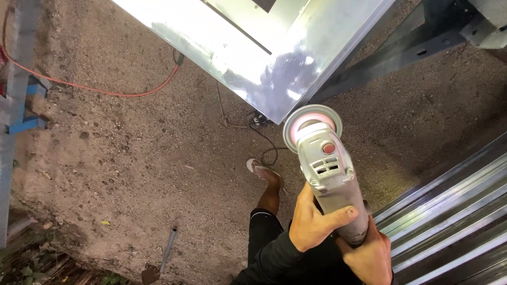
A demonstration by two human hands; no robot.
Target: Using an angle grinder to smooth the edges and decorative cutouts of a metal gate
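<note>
Both my hands grip a grey angle grinder point(330, 169) by its body. My left hand point(314, 219) wraps the upper side, thumb across the housing. My right hand point(369, 256) holds the rear end from below. The grinder's round disc point(311, 124) with a pinkish face sits just under the corner of a shiny metal frame point(264, 68). The disc is close to that corner; contact cannot be told. A red button point(328, 148) shows on the grinder's top. My leg and sandalled foot point(261, 169) stand on the ground below.
Rough concrete ground point(132, 158) lies below. An orange cable point(105, 89) curves at the upper left, a black cord point(266, 145) runs under the frame. Stacked metal bars point(454, 211) lie at the right, dark steel beams point(401, 50) at the upper right, a blue-taped post point(16, 105) at the left.
</note>
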